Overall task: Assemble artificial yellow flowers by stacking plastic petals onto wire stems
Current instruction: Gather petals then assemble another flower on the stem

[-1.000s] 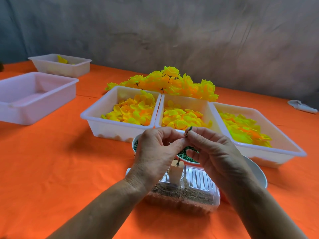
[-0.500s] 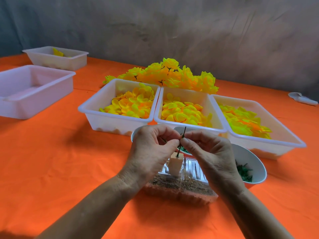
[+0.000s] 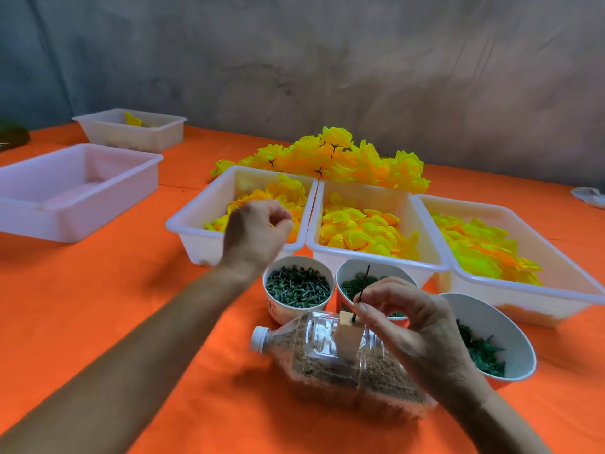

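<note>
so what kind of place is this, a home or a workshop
Probably a small craft worktable, home or workshop unclear: white tubs of yellow petals, a heap of finished flowers, and bowls of green parts on an orange cloth.

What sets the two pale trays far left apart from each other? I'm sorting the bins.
The near tray is larger and looks pinkish; the far tray is smaller and whiter. The near tray shows no petals; the far tray holds a few yellow petals. Both are pale rectangular plastic trays standing on the orange tablecloth.
</note>
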